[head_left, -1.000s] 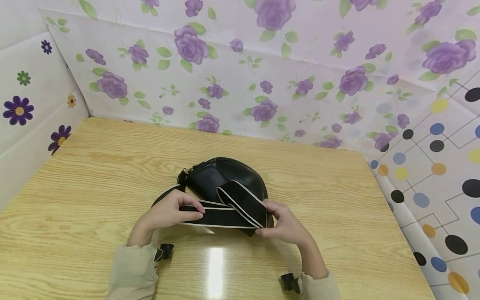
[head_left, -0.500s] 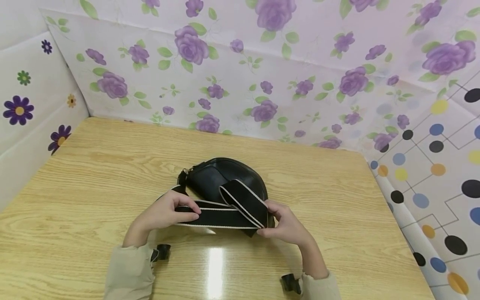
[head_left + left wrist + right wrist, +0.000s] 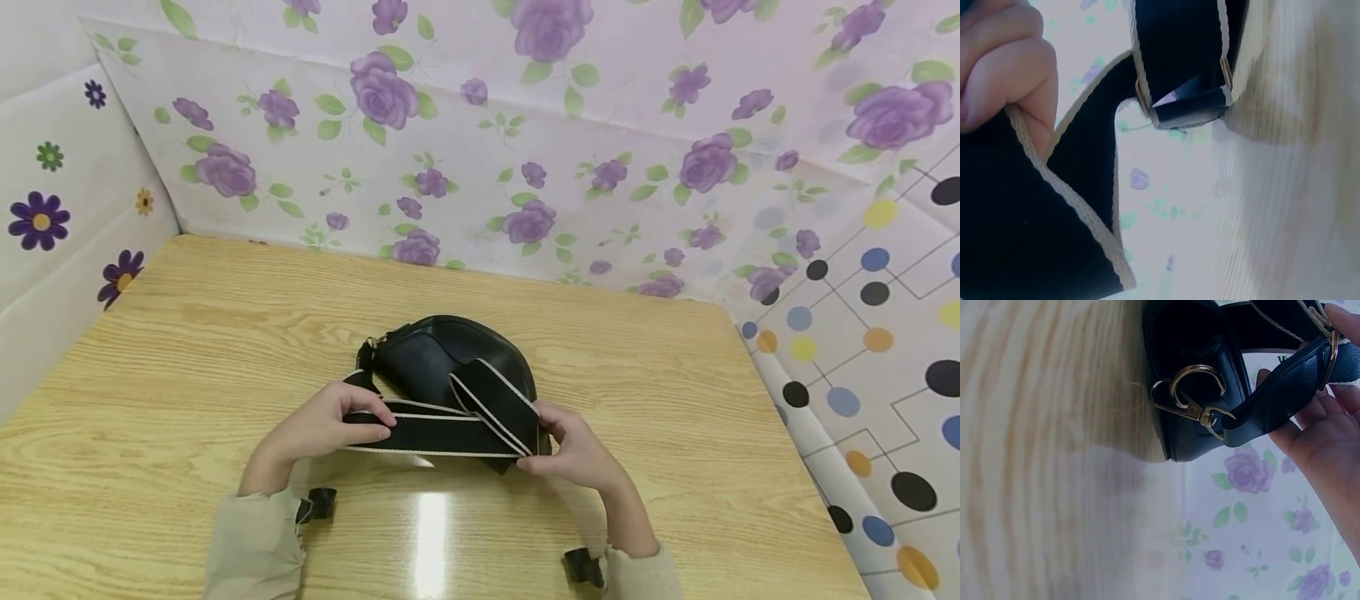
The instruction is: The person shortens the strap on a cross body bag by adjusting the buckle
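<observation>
A black half-round bag (image 3: 427,354) lies on the table, its black strap (image 3: 442,435) with white edging drawn across its front. My left hand (image 3: 326,425) pinches the strap between thumb and fingers at the left. At the bag's right end my right hand (image 3: 570,446) grips the strap where it folds into a loop (image 3: 498,404). In the right wrist view a gold clasp (image 3: 1194,411) joins the bag to a leather tab (image 3: 1279,400), and the right hand's fingers lie behind that tab. A slide buckle (image 3: 1191,109) on the strap shows in the left wrist view.
The wooden table (image 3: 225,333) extends around the bag. Behind it stands a wall covered in purple flowers (image 3: 528,221), and a dotted covering (image 3: 862,400) borders the right side. Black wrist devices (image 3: 322,503) sit on both wrists.
My left hand has slid left along the strap, pinching it farther out. The folded loop at the right has shifted slightly right, with the right hand nearly still. The bag has stayed in place.
</observation>
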Demonstrator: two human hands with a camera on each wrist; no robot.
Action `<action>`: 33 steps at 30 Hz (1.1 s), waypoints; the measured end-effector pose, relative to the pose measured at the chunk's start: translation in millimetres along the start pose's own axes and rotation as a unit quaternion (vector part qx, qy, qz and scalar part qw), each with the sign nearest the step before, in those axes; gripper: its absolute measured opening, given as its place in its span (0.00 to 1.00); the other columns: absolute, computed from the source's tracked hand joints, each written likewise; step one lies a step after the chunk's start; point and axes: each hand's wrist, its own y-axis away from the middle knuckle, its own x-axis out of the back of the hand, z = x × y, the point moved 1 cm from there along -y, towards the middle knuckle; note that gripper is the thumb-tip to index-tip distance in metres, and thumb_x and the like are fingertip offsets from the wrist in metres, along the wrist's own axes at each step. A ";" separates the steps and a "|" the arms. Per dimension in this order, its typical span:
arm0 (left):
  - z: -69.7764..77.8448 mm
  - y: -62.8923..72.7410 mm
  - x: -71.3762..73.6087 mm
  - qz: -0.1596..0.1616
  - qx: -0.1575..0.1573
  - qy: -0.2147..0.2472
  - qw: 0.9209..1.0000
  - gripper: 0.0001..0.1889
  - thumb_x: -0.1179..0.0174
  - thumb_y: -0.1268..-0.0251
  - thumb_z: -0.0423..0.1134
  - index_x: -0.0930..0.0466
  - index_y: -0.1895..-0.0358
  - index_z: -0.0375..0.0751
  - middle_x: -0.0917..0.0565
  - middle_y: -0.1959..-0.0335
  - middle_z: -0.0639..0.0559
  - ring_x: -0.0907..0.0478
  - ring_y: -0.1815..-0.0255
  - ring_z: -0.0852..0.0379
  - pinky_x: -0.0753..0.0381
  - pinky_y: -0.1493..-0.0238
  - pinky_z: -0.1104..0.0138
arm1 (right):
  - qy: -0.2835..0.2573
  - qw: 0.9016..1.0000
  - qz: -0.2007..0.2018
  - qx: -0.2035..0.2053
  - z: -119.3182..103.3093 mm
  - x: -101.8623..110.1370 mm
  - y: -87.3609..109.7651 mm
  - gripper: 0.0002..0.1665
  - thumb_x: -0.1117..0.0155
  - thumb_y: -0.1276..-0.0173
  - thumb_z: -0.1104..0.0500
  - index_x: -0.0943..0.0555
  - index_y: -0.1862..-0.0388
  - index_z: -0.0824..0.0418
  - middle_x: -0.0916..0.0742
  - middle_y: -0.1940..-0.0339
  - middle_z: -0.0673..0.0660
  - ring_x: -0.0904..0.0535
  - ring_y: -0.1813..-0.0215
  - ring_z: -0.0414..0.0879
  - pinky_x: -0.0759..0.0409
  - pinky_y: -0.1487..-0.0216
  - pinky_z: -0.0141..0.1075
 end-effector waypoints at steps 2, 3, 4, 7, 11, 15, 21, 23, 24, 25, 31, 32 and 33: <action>-0.9 1.5 1.1 0.001 -0.004 -0.002 1.000 0.04 0.41 0.44 0.28 0.20 0.67 0.32 0.19 0.67 0.53 0.29 0.70 0.65 0.26 0.67 0.70 | -0.003 1.000 0.000 -0.002 0.6 0.3 0.6 0.22 0.35 0.57 0.77 0.24 0.60 0.69 0.21 0.61 0.58 0.28 0.62 0.42 0.27 0.60 0.37; -1.2 2.0 1.6 0.001 -0.006 -0.002 1.000 0.04 0.41 0.45 0.28 0.20 0.67 0.31 0.19 0.67 0.54 0.29 0.70 0.66 0.26 0.68 0.70 | -0.005 1.000 0.000 -0.003 0.8 0.3 0.8 0.22 0.35 0.57 0.77 0.24 0.60 0.69 0.21 0.61 0.58 0.28 0.62 0.42 0.27 0.60 0.37; -1.4 2.5 2.0 0.000 -0.008 -0.001 1.000 0.04 0.41 0.45 0.28 0.20 0.67 0.31 0.19 0.68 0.54 0.29 0.71 0.66 0.26 0.68 0.70 | -0.006 1.000 0.000 -0.004 0.8 0.4 0.9 0.22 0.35 0.57 0.77 0.24 0.59 0.69 0.21 0.60 0.57 0.28 0.61 0.42 0.27 0.60 0.37; -1.8 2.8 2.6 -0.005 -0.018 0.003 1.000 0.04 0.41 0.44 0.27 0.20 0.66 0.32 0.19 0.68 0.53 0.29 0.70 0.65 0.26 0.68 0.70 | -0.007 1.000 -0.003 -0.001 1.2 0.5 0.8 0.22 0.35 0.57 0.77 0.24 0.59 0.68 0.21 0.60 0.57 0.28 0.61 0.42 0.27 0.59 0.37; -2.8 4.6 4.6 -0.006 -0.022 0.007 1.000 0.04 0.42 0.44 0.27 0.21 0.65 0.33 0.19 0.67 0.52 0.28 0.68 0.65 0.26 0.67 0.70 | -0.005 1.000 -0.002 -0.005 1.5 1.0 1.1 0.23 0.35 0.57 0.77 0.24 0.58 0.68 0.21 0.59 0.58 0.27 0.60 0.41 0.27 0.58 0.37; -2.7 6.1 7.2 -0.003 -0.026 0.007 1.000 0.07 0.42 0.44 0.27 0.22 0.62 0.33 0.19 0.65 0.48 0.28 0.69 0.64 0.27 0.68 0.70 | 0.000 1.000 -0.003 -0.014 1.7 1.5 1.2 0.25 0.35 0.57 0.77 0.25 0.56 0.69 0.20 0.57 0.59 0.26 0.58 0.42 0.27 0.56 0.38; -1.7 2.1 4.6 -0.021 0.011 -0.018 1.000 0.13 0.43 0.41 0.31 0.24 0.53 0.30 0.21 0.73 0.49 0.34 0.83 0.69 0.30 0.75 0.72 | 0.009 1.000 -0.003 -0.017 0.0 2.1 -0.4 0.25 0.35 0.57 0.77 0.25 0.55 0.70 0.20 0.58 0.58 0.26 0.59 0.42 0.27 0.56 0.38; -1.6 -0.4 2.2 -0.031 0.033 -0.022 0.999 0.11 0.43 0.40 0.33 0.22 0.57 0.30 0.28 0.84 0.57 0.44 0.89 0.69 0.34 0.80 0.72 | 0.012 1.000 -0.001 -0.019 -1.0 2.2 -0.9 0.25 0.36 0.56 0.77 0.25 0.55 0.70 0.20 0.58 0.58 0.26 0.59 0.42 0.27 0.57 0.39; -1.6 -1.8 1.0 -0.034 0.039 -0.026 0.998 0.10 0.43 0.40 0.35 0.21 0.59 0.32 0.32 0.86 0.60 0.46 0.89 0.69 0.35 0.80 0.73 | 0.013 1.000 0.001 -0.022 -1.5 2.3 -1.2 0.24 0.36 0.56 0.76 0.25 0.55 0.70 0.20 0.59 0.57 0.26 0.60 0.42 0.27 0.57 0.39; -1.7 -3.1 -0.2 -0.038 0.038 -0.030 0.998 0.08 0.43 0.40 0.35 0.19 0.62 0.34 0.35 0.87 0.62 0.45 0.88 0.68 0.35 0.80 0.73 | 0.013 1.000 0.002 -0.026 -2.1 2.4 -1.3 0.25 0.36 0.56 0.76 0.25 0.55 0.70 0.20 0.58 0.57 0.26 0.60 0.41 0.27 0.57 0.38; -2.3 -9.8 -5.6 -0.052 -0.010 -0.060 0.997 0.06 0.46 0.39 0.30 0.20 0.70 0.39 0.27 0.79 0.59 0.37 0.80 0.67 0.32 0.74 0.72 | 0.011 0.999 0.008 -0.040 -4.0 2.0 -1.5 0.24 0.36 0.55 0.75 0.25 0.55 0.70 0.20 0.59 0.57 0.26 0.60 0.41 0.27 0.57 0.38; -2.1 -10.6 -6.5 -0.055 -0.004 -0.060 0.997 0.06 0.47 0.39 0.28 0.20 0.69 0.37 0.25 0.77 0.57 0.35 0.79 0.67 0.30 0.73 0.72 | 0.011 0.999 0.008 -0.040 -3.8 1.9 -1.5 0.24 0.36 0.55 0.75 0.25 0.55 0.70 0.20 0.59 0.56 0.26 0.60 0.41 0.27 0.57 0.37; -1.8 -11.6 -7.7 -0.058 0.004 -0.062 0.996 0.06 0.47 0.40 0.27 0.20 0.66 0.36 0.23 0.75 0.56 0.32 0.78 0.67 0.29 0.71 0.71 | 0.010 0.999 0.007 -0.040 -3.3 1.8 -1.6 0.24 0.36 0.55 0.75 0.25 0.55 0.70 0.20 0.59 0.56 0.26 0.60 0.41 0.27 0.57 0.37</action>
